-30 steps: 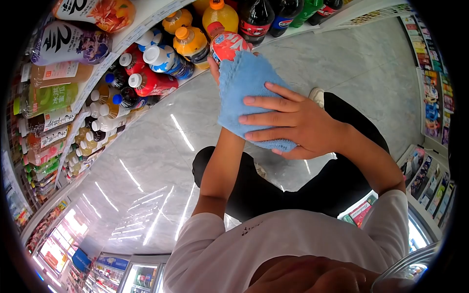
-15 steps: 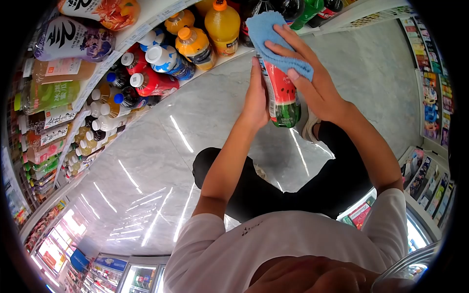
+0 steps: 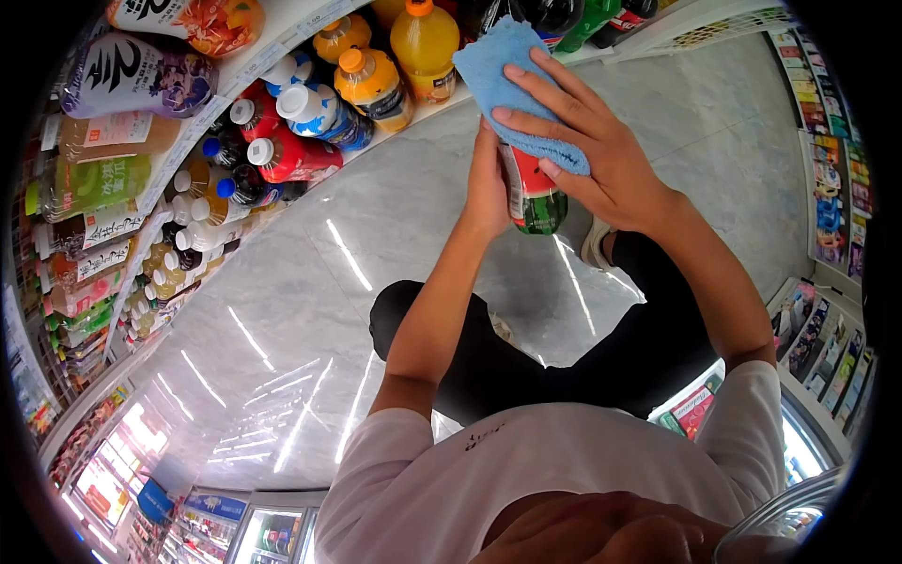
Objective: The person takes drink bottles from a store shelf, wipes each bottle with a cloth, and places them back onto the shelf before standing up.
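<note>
A bottle (image 3: 537, 202) with a red and green watermelon-patterned label is tilted in front of the shelf edge, its upper part hidden under a light blue cloth (image 3: 512, 80). My left hand (image 3: 486, 188) is wrapped round the bottle's left side, thumb up along it. My right hand (image 3: 592, 141) presses the cloth over the bottle from the right, its fingers lying across the fabric. The bottle's green base shows below the cloth. An orange-juice bottle (image 3: 425, 52) stands on the shelf just left of the cloth.
The drinks shelf (image 3: 427, 117) runs along the upper left, packed with several bottles. A red bottle (image 3: 291, 158) lies near its edge. Grey tiled floor (image 3: 310, 254) reaches under my bent legs. Racks of small packets (image 3: 830, 197) stand at the right.
The bottle was first almost covered by the spread cloth, then turned so its base points down toward me. My right hand and the cloth have moved up, then slid slightly down along the bottle.
</note>
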The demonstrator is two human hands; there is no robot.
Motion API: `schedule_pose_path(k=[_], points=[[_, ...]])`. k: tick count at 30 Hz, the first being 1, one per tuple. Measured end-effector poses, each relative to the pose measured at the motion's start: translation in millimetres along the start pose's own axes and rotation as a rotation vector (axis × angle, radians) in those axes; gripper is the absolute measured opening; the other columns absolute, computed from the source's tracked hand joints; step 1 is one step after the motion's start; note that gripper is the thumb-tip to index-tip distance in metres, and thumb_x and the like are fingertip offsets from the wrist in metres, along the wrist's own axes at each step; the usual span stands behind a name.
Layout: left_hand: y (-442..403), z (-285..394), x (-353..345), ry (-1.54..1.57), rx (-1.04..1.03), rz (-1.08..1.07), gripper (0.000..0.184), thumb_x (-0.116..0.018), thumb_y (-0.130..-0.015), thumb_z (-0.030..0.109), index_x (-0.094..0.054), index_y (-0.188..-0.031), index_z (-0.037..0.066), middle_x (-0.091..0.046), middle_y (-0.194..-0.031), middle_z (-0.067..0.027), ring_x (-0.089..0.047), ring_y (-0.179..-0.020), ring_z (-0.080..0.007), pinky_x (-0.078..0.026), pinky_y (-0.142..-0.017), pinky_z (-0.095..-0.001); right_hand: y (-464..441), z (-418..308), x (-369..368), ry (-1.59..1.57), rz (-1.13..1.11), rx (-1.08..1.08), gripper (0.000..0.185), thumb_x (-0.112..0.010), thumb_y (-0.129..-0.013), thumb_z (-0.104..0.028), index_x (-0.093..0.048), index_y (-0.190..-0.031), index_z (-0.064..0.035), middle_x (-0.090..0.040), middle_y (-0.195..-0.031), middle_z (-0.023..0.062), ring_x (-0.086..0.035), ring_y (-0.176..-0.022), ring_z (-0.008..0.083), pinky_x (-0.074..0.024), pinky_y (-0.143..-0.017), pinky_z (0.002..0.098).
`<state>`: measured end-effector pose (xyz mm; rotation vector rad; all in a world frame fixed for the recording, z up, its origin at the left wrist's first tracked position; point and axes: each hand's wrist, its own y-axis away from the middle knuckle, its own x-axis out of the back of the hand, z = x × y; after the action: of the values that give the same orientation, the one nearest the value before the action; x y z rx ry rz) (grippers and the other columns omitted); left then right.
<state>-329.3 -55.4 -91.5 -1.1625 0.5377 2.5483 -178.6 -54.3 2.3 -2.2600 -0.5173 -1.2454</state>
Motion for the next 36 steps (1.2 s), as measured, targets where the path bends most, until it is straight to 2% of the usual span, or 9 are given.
schedule_pose_path(k=[6, 11, 15, 18, 21, 25, 28, 30, 36], points=[[2.2, -1.1, -8.5, 0.171, 0.061, 0.084, 0.055, -0.037, -0.104, 0.052, -0.043, -0.140, 0.010, -0.056, -0.133, -0.0076, -0.062, -0.111, -0.0184, -0.052, -0.094, -0.0344, 3.2, 4.3, -9.5, -0.214, 0.061, -0.074, 0.042, -0.053, -0.096, -0.021, -0.060, -0.137, -0.0192, -0.037, -0.157, 0.0069, -0.025, -0.148, 0.0336, -0.0304, -0.117, 0.0476], [-2.4, -5.2, 10.5, 0.445, 0.064, 0.086, 0.073, -0.031, -0.098, 0.068, -0.039, -0.145, 0.013, -0.050, -0.141, -0.0080, -0.051, -0.127, -0.0249, -0.043, -0.108, -0.0397, 7.9, -7.9, -9.8, -0.259, -0.171, -0.013, 0.044, -0.052, -0.095, -0.019, -0.059, -0.138, -0.0192, -0.035, -0.158, 0.0054, -0.022, -0.149, 0.0329, -0.0279, -0.119, 0.0484], [-9.8, -3.3, 28.7, 0.466, -0.010, 0.077, 0.081, -0.035, -0.092, 0.076, -0.040, -0.146, 0.015, -0.046, -0.145, -0.0111, -0.051, -0.127, -0.0307, -0.041, -0.109, -0.0481, 10.2, -20.7, -7.2, -0.353, -0.255, 0.006, 0.044, -0.057, -0.091, -0.017, -0.060, -0.135, -0.0189, -0.037, -0.157, 0.0046, -0.024, -0.149, 0.0328, -0.0267, -0.119, 0.0497], [-13.8, -11.0, 34.3, 0.459, -0.075, 0.222, 0.077, -0.037, -0.092, 0.074, -0.050, -0.138, 0.013, -0.054, -0.136, -0.0113, -0.055, -0.120, -0.0267, -0.045, -0.104, -0.0422, 11.2, -27.9, -5.3, -0.259, -0.320, 0.098, 0.048, -0.063, -0.088, -0.018, -0.058, -0.136, -0.0212, -0.038, -0.156, 0.0035, -0.025, -0.149, 0.0315, -0.0251, -0.120, 0.0516], [-12.4, -4.8, 48.3, 0.611, 0.046, 0.029, 0.079, -0.035, -0.094, 0.073, -0.046, -0.141, 0.010, -0.053, -0.137, -0.0116, -0.054, -0.120, -0.0272, -0.043, -0.106, -0.0435, 12.3, -39.3, -2.0, -0.190, -0.402, 0.160, 0.051, -0.065, -0.087, -0.024, -0.056, -0.137, -0.0237, -0.038, -0.156, 0.0033, -0.026, -0.148, 0.0309, -0.0221, -0.120, 0.0530], [-14.6, -7.0, 43.0, 0.547, 0.009, -0.174, 0.075, -0.033, -0.098, 0.068, -0.040, -0.146, 0.010, -0.052, -0.139, -0.0103, -0.053, -0.123, -0.0261, -0.042, -0.108, -0.0428, 13.3, -31.7, -9.8, -0.175, -0.246, 0.055, 0.051, -0.062, -0.088, -0.019, -0.056, -0.139, -0.0190, -0.037, -0.157, 0.0062, -0.027, -0.148, 0.0325, -0.0225, -0.120, 0.0509], [-2.9, -5.2, 14.8, 0.274, 0.007, 0.159, 0.071, -0.034, -0.100, 0.064, -0.036, -0.148, 0.011, -0.050, -0.142, -0.0093, -0.051, -0.128, -0.0259, -0.041, -0.109, -0.0416, 11.7, -21.0, -13.2, -0.219, -0.075, -0.054, 0.051, -0.058, -0.090, -0.015, -0.055, -0.141, -0.0157, -0.034, -0.158, 0.0088, -0.025, -0.149, 0.0338, -0.0225, -0.120, 0.0487], [-1.4, 2.0, -0.7, 0.226, -0.004, 0.139, 0.069, -0.032, -0.101, 0.062, -0.035, -0.148, 0.011, -0.048, -0.144, -0.0087, -0.051, -0.130, -0.0251, -0.042, -0.108, -0.0401, 10.7, -16.3, -15.4, -0.269, 0.020, -0.086, 0.051, -0.055, -0.091, -0.012, -0.054, -0.142, -0.0138, -0.032, -0.159, 0.0104, -0.022, -0.149, 0.0343, -0.0222, -0.120, 0.0470], [0.2, -13.7, 0.8, 0.038, 0.083, -0.012, 0.064, -0.036, -0.103, 0.057, -0.043, -0.140, 0.006, -0.061, -0.127, -0.0122, -0.064, -0.110, -0.0223, -0.054, -0.093, -0.0383, 3.7, -0.2, -16.2, -0.539, 0.205, -0.280, 0.052, -0.037, -0.104, -0.037, -0.051, -0.144, -0.0073, -0.026, -0.162, 0.0096, -0.022, -0.150, 0.0287, -0.0200, -0.120, 0.0426]])
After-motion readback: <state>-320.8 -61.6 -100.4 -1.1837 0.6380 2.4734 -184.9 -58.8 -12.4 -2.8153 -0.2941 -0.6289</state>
